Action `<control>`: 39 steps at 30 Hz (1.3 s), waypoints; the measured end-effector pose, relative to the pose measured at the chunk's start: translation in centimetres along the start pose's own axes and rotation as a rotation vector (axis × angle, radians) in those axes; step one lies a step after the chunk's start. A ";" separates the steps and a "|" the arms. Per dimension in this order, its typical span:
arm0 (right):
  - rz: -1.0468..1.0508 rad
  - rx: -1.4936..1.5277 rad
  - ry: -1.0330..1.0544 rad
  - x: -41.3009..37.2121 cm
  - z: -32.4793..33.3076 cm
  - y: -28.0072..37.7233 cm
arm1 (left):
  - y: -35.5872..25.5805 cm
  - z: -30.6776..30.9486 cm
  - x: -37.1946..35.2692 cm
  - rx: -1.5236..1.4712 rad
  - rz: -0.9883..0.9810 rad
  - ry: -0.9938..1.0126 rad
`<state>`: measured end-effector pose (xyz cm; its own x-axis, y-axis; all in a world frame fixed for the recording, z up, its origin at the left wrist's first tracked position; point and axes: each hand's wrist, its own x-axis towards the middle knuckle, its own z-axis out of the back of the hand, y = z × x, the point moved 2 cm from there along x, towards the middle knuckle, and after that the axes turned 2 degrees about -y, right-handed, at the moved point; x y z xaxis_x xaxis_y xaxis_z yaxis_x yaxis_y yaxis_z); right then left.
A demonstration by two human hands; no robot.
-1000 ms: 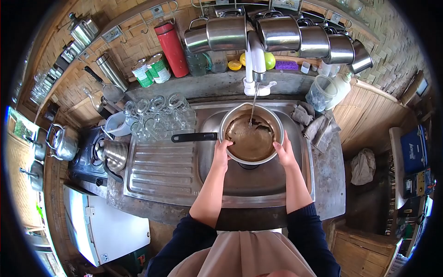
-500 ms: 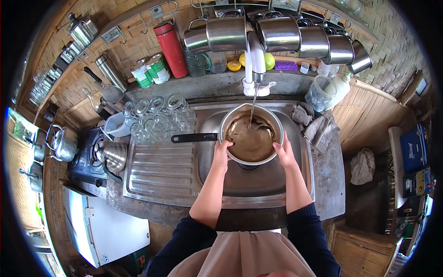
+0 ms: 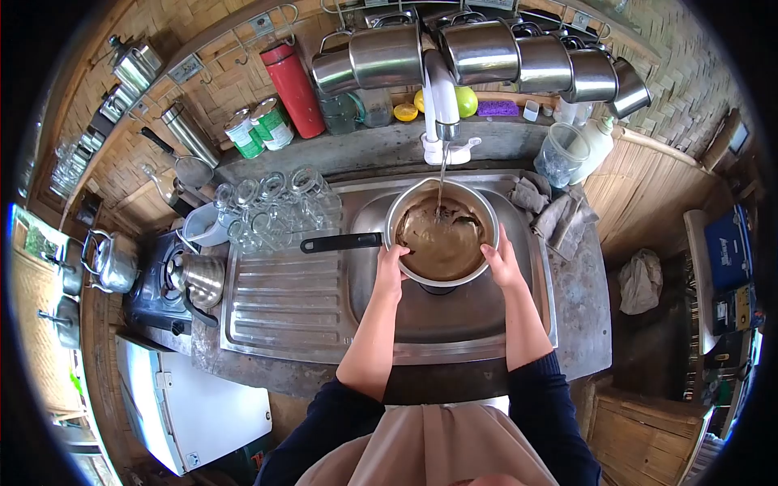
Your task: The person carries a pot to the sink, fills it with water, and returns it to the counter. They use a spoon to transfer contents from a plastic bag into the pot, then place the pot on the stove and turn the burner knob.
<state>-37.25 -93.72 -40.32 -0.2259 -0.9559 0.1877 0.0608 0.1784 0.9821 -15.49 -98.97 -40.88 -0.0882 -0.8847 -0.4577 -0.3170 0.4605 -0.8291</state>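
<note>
Under the white faucet (image 3: 438, 121), a saucepan (image 3: 398, 274) is held over the sink basin (image 3: 369, 304), with its black handle (image 3: 340, 242) pointing left. A thin stream of water runs from the spout into the cloudy brown liquid (image 3: 446, 251) inside, where darker patches float near the far side. My left hand (image 3: 391, 269) grips the near-left side of the pan, thumb over the rim. On the near-right side my right hand (image 3: 504, 261) grips it in the same way. The fingers beneath the pan are mostly hidden.
Upturned glass mugs (image 3: 275, 211) crowd the drainboard (image 3: 284, 300) at left. Grey rags (image 3: 559, 219) and a clear plastic container (image 3: 563, 154) sit right of the basin. Steel mugs (image 3: 482, 57) hang above the faucet. A kettle (image 3: 198, 279) stands by the stove (image 3: 158, 283).
Water keeps running into the pan, and the liquid's surface pattern has shifted, with the dark patches looking smaller. Both hands keep their grip. The view has tilted slightly.
</note>
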 end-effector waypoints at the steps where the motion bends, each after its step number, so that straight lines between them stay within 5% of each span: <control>1: 0.001 -0.001 -0.003 0.0 0.1 0.0 | 0.2 0.1 0.2 0.003 -0.005 0.024; 39: 0.043 0.024 0.017 0.1 -0.3 0.3 | 0.4 0.4 0.3 0.008 -0.002 0.048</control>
<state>-36.96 -93.82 -40.02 -0.2072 -0.9510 0.2297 0.0465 0.2250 0.9733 -15.22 -99.05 -41.47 -0.1329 -0.8879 -0.4403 -0.3093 0.4592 -0.8327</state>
